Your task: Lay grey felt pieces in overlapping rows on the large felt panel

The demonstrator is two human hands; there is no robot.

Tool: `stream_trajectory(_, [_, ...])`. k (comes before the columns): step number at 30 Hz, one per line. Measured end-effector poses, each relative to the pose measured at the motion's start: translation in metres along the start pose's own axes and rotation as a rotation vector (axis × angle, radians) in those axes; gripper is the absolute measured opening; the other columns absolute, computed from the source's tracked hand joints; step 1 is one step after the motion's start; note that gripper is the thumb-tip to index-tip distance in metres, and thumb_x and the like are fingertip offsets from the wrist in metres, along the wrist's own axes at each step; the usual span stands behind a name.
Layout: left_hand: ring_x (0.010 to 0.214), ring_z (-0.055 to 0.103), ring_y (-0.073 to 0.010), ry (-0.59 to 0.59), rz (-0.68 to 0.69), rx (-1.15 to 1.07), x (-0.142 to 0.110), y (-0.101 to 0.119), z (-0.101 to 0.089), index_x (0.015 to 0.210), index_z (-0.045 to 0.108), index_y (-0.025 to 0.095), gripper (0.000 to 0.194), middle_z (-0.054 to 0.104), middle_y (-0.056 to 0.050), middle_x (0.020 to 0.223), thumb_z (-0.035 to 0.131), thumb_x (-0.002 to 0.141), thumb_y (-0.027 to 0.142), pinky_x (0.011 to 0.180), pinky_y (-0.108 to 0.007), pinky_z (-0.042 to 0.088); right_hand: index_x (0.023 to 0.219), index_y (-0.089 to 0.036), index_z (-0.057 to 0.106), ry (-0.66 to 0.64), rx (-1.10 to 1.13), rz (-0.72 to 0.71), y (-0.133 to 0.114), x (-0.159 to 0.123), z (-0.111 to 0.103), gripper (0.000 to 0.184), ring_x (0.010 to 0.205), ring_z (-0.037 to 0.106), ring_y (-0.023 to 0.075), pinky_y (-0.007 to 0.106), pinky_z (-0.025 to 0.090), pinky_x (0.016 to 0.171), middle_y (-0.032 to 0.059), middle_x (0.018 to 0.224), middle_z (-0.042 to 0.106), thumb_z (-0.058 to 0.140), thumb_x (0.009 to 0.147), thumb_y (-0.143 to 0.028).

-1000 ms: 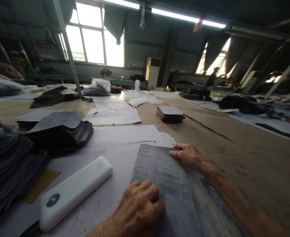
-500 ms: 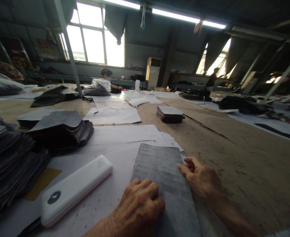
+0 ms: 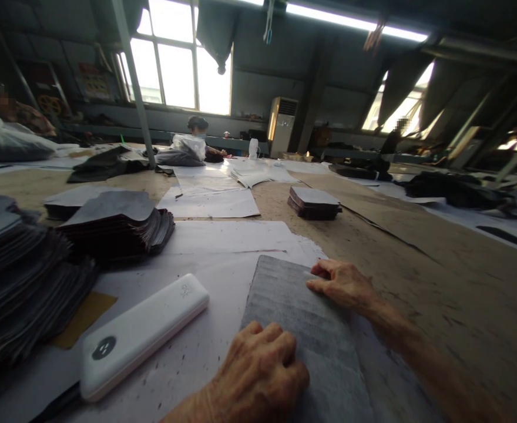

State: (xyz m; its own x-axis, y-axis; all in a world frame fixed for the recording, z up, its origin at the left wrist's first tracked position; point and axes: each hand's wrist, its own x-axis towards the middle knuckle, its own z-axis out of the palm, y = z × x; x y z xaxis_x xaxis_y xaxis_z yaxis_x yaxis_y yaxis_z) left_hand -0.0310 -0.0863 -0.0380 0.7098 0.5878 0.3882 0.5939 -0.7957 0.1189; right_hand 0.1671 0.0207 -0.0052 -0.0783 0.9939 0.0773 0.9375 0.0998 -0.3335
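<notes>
A grey ribbed fabric piece [image 3: 294,311] lies flat on white paper in front of me. My left hand [image 3: 258,370] rests on its near left part with the fingers curled down onto the cloth. My right hand [image 3: 342,285] lies at the piece's far right edge, fingers bent and pressed together on the cloth; I cannot make out whether they pinch anything. A white power bank [image 3: 141,335] lies on the paper just left of the fabric piece.
Stacks of dark cut pieces [image 3: 117,226] stand at the left, with a bigger pile [image 3: 16,276] nearer me. A small stack [image 3: 314,202] sits farther up the brown table [image 3: 417,270]. White paper sheets [image 3: 210,202] lie beyond. A person [image 3: 192,141] sits at the far end.
My right hand slid back along the fabric's right edge, then forward again to near the far corner. My left hand stayed put. The view shifted slightly.
</notes>
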Motion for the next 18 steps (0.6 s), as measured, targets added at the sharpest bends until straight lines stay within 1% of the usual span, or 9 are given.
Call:
stream_trajectory(2, [0.066,0.042,-0.0131,-0.023,-0.001,0.007,0.000,0.001,0.000,0.068,0.049,0.019,0.014,0.051,0.001,0.072,0.054,0.077,0.029,0.052,-0.029,0.022,0.073,-0.020,0.061,-0.010,0.046,0.002,0.001,0.002,0.000,0.016,0.067,0.055,0.0141,0.022,0.037,0.054,-0.0013,0.072,0.061,0.061,0.060,-0.030])
stream_trajectory(5, [0.067,0.043,-0.0134,-0.046,-0.003,0.004,-0.001,0.001,0.000,0.069,0.049,0.019,0.015,0.051,0.000,0.074,0.054,0.077,0.031,0.053,-0.029,0.023,0.071,-0.020,0.057,0.027,0.112,-0.007,0.001,0.000,0.002,0.013,0.062,0.052,0.0114,0.020,0.037,0.053,-0.0029,0.069,0.058,0.058,0.061,-0.028])
stream_trajectory(9, [0.067,0.043,-0.0134,-0.035,-0.009,-0.011,-0.001,0.001,0.000,0.068,0.049,0.019,0.014,0.051,0.000,0.073,0.055,0.075,0.029,0.053,-0.029,0.023,0.070,-0.020,0.056,0.082,0.160,-0.036,0.003,-0.003,0.010,0.010,0.065,0.053,0.0123,0.021,0.039,0.057,-0.0021,0.071,0.059,0.055,0.064,-0.028])
stream_trajectory(11, [0.066,0.043,-0.0132,-0.031,-0.017,-0.008,-0.001,0.001,0.000,0.067,0.048,0.019,0.015,0.051,0.000,0.073,0.056,0.074,0.030,0.053,-0.029,0.023,0.072,-0.020,0.058,0.092,0.166,-0.056,0.006,-0.003,0.013,0.012,0.070,0.055,0.0137,0.022,0.040,0.062,-0.0010,0.075,0.060,0.056,0.065,-0.028])
stream_trajectory(13, [0.066,0.042,-0.0129,-0.039,-0.025,-0.012,0.000,0.002,-0.001,0.066,0.048,0.018,0.016,0.051,0.000,0.072,0.057,0.073,0.029,0.053,-0.029,0.023,0.079,-0.019,0.060,0.124,0.145,-0.057,0.010,-0.002,0.014,0.019,0.082,0.055,0.0172,0.025,0.041,0.071,0.0021,0.086,0.061,0.058,0.064,-0.029])
stream_trajectory(15, [0.065,0.042,-0.0126,-0.037,-0.027,-0.030,0.000,0.003,-0.001,0.066,0.048,0.018,0.015,0.051,0.000,0.072,0.058,0.071,0.028,0.053,-0.028,0.024,0.091,-0.017,0.061,0.159,0.110,-0.041,0.013,-0.001,0.012,0.031,0.096,0.051,0.0210,0.030,0.039,0.080,0.0061,0.100,0.059,0.060,0.063,-0.031])
stream_trajectory(16, [0.065,0.042,-0.0126,-0.029,-0.027,-0.044,-0.001,0.003,-0.002,0.066,0.048,0.018,0.015,0.050,0.000,0.071,0.059,0.070,0.027,0.054,-0.028,0.024,0.096,-0.016,0.060,0.161,0.098,-0.034,0.014,0.000,0.011,0.037,0.099,0.050,0.0219,0.031,0.038,0.083,0.0073,0.104,0.058,0.061,0.064,-0.032])
stream_trajectory(18, [0.065,0.042,-0.0126,0.000,-0.039,-0.068,-0.001,0.004,-0.002,0.066,0.047,0.018,0.014,0.050,0.000,0.071,0.059,0.068,0.026,0.054,-0.028,0.024,0.102,-0.015,0.060,0.129,0.092,-0.033,0.016,0.003,0.009,0.043,0.100,0.050,0.0211,0.030,0.038,0.084,0.0069,0.104,0.059,0.062,0.064,-0.034])
